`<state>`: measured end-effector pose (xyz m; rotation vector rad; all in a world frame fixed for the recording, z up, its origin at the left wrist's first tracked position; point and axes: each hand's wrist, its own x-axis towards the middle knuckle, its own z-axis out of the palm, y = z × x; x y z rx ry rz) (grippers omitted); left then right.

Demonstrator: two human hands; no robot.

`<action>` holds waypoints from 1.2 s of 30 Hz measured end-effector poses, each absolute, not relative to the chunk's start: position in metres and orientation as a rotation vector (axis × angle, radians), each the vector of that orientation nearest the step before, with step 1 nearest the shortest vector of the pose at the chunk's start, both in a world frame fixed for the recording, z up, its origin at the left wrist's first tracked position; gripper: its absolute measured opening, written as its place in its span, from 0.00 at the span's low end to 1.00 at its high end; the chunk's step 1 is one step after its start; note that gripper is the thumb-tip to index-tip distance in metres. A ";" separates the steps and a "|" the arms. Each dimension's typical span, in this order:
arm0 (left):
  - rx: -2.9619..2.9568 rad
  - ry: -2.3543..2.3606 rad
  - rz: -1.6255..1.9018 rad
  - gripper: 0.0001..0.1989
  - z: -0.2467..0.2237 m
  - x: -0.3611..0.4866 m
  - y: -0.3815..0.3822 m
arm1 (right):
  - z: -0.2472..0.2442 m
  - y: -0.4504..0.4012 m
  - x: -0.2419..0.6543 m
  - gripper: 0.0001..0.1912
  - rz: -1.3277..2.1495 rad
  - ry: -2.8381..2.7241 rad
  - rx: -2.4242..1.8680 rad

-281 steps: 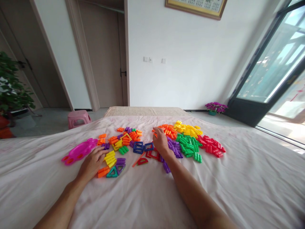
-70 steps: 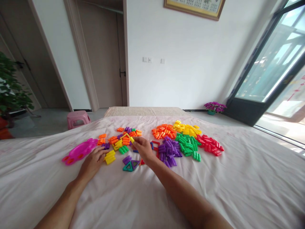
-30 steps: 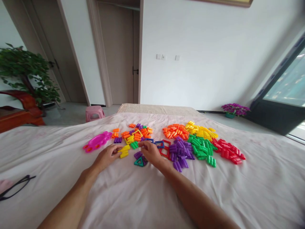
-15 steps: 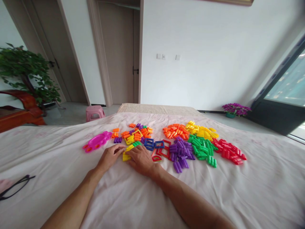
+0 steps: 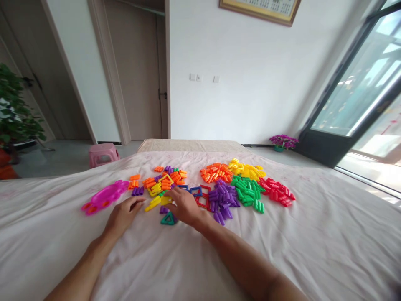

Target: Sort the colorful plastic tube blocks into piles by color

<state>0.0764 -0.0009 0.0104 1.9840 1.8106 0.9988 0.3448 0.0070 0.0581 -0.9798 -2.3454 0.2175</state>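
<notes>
My right hand reaches in over the mixed toy pieces, its fingers bent around a yellow plastic block; the fingertips are partly hidden. Just left of it lies another yellow block. My left hand hovers low over the sheet, thumb and forefinger slightly apart, with nothing visible between them. A teal triangle frame lies below the right fingers, beside a partly covered purple piece. Behind are mixed orange, yellow and purple blocks and a blue square frame.
A magenta plastic tray lies at left. On the right are sorted heaps: orange blocks, yellow blocks, purple blocks, green blocks and red blocks. Red square frames adjoin the purple heap. A pink stool stands beyond the sheet.
The view has turned right. My hands have moved apart, the left drawing back from the yellow pieces. The teal triangle and a purple piece now show near the right hand.
</notes>
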 end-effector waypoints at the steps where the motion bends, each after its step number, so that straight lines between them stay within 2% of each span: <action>1: 1.979 1.845 0.985 0.18 0.009 0.074 0.001 | 0.064 0.013 0.357 0.17 0.237 -2.271 -1.046; 6: 1.963 1.937 0.941 0.18 0.004 0.067 0.005 | 0.091 0.055 0.438 0.16 0.246 -1.887 -1.441; 13: 2.038 1.900 0.925 0.17 0.004 0.067 0.006 | 0.116 0.098 0.575 0.20 -0.072 -1.473 -2.031; 17: 2.050 1.901 0.883 0.17 0.001 0.065 0.008 | 0.110 0.099 0.610 0.23 -0.216 -1.398 -2.137; 21: 2.045 1.904 0.864 0.17 0.000 0.065 0.009 | 0.093 0.094 0.574 0.20 -0.130 -1.591 -1.946; 29: 2.048 1.885 0.877 0.17 0.006 0.070 0.005 | 0.088 0.048 0.402 0.15 0.181 -2.291 -1.171; 32: 2.038 1.880 0.882 0.17 0.011 0.073 0.003 | 0.082 0.024 0.348 0.17 0.158 -2.559 -0.927; 36: 2.029 1.871 0.899 0.17 0.012 0.074 0.003 | 0.067 0.011 0.302 0.18 0.025 -2.717 -0.869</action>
